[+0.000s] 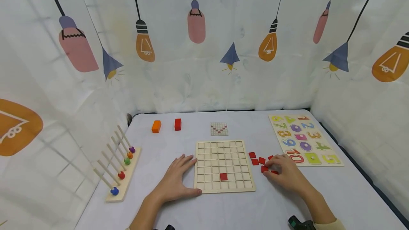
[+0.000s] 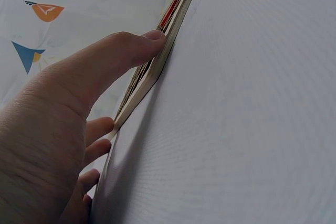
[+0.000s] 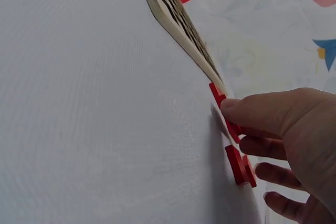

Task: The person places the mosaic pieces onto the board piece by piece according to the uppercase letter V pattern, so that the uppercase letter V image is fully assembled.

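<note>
A square wooden grid board (image 1: 204,190) lies on the table, with one red square tile (image 1: 223,176) in a cell of its lower part. My left hand (image 1: 174,180) is spread along the board's left side; its thumb (image 2: 123,51) rests on the near left corner and its fingertips touch the edge further up. Right of the board, my right hand (image 1: 287,173) pinches a red tile (image 1: 264,169) between thumb and index finger, low over the table. Several loose red tiles (image 1: 255,161) lie around those fingertips, some partly hidden by the hand.
A small pattern card (image 1: 219,129) lies behind the board. Orange (image 1: 156,126) and red (image 1: 178,124) blocks stand at the back left. A peg rack (image 1: 127,178) with colored beads is at the left, a number puzzle board (image 1: 314,160) at the right.
</note>
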Available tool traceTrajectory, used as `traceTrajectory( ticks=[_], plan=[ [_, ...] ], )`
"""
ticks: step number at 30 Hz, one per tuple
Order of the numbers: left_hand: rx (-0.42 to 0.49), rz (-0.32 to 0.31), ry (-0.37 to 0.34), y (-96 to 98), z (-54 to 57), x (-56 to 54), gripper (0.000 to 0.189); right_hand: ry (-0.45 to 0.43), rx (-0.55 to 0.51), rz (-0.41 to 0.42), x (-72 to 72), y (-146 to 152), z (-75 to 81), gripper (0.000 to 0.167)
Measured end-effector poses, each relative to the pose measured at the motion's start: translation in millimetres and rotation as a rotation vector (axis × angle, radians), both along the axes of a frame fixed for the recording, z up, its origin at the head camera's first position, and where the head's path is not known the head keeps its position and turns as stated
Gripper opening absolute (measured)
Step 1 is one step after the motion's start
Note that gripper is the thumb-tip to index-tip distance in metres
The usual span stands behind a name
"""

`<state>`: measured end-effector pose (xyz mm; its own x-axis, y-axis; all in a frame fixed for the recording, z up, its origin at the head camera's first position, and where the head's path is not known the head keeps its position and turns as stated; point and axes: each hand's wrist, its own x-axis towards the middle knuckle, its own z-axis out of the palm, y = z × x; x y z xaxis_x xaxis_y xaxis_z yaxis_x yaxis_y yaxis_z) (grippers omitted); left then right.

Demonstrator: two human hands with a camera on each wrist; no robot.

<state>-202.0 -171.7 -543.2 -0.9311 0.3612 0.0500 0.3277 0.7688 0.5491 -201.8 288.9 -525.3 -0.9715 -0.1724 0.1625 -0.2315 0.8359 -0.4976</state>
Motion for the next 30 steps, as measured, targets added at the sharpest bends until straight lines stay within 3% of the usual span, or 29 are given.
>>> traceTrajectory(
  ticks=[20, 30],
  plan=[
    [-0.001, -0.008, 0.011, 2.2, 0.9, -1.1, 0.116, 0.075, -0.077, 0.075, -6.5, -16, 0.4, 0.026],
    [-0.001, 0.001, 0.003, 0.3, -0.1, -0.2, 0.116, 0.036, -0.067, 0.082, -9.8, -33, 0.8, 0.028]
  ],
)
